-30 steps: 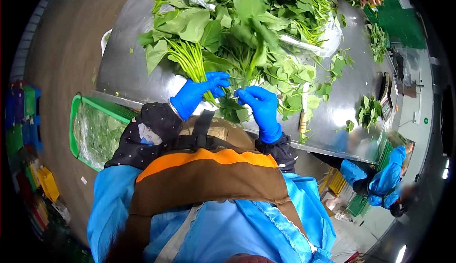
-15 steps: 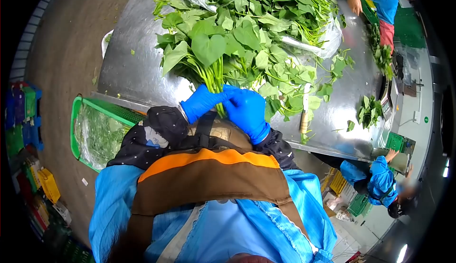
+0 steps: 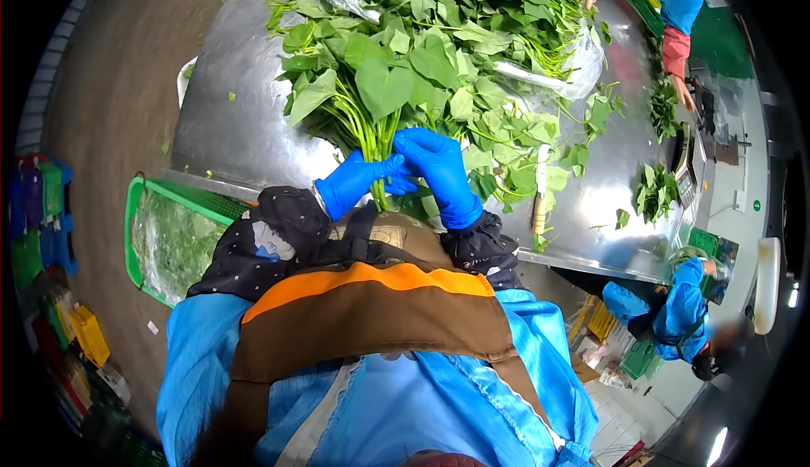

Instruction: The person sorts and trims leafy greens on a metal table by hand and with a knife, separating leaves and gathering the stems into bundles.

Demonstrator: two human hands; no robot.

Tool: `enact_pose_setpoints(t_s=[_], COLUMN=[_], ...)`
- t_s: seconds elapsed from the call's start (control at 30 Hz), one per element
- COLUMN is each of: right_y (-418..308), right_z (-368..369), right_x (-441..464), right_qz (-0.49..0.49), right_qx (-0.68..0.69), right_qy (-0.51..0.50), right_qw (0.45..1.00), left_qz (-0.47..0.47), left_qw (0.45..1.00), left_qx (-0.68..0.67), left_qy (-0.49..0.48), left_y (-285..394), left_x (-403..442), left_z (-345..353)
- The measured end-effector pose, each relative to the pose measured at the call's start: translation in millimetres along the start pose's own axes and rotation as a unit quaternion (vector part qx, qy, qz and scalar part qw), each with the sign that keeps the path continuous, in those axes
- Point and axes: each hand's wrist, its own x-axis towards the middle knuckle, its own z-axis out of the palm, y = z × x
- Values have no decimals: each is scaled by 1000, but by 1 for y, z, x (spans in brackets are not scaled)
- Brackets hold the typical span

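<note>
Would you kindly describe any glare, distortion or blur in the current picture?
Head view: fisheye distortion, with curved edges and black corners; head view: white glare on the steel table; head view: left hand, right hand and stems fairly sharp, but a blurred smudge beside the co-worker at lower right.

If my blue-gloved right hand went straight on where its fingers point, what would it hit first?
Your right hand would probably meet the bunch of slim green leafy stems; whether they touch is unclear.
</note>
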Motion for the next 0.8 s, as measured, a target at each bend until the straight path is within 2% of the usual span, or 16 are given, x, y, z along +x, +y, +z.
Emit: enact_pose_setpoints(t_s=[0.1,0.2,0.4,0.5,0.6,0.63,0.73,0.77,0.8], right_y=[-1,-2,5,7,9,10,19,19,17], right_z=[-6,2,-10,-19,-22,-21,-17,-16,-14], right_x=[2,-2,2,0,-6,-8,-7,-6,-8], right_qz=[22,11,10,42,-12,21,-86,-183,-235], right_qx=[11,74,-15,-24,-27,3,-43,-102,-162], right_qy=[-35,-18,-68,-69,-55,-41,-13,-18,-39], right_qw=[999,997,998,996,998,999,995,978,958], left_qz=[-1,16,11,-6,-20,-21,-22,-22,-23], left_qw=[1000,1000,1000,1000,999,999,999,999,999], left_qx=[-11,-24,-14,-19,-28,-25,-25,-32,-38], left_qy=[-3,-7,-16,-13,-23,-26,-15,6,27], left_y=[6,10,-4,-3,-1,-2,-4,-7,-9], left_x=[-3,-7,-2,-3,-3,-4,-2,-1,0], left_z=[4,11,1,2,3,2,-3,-5,-6])
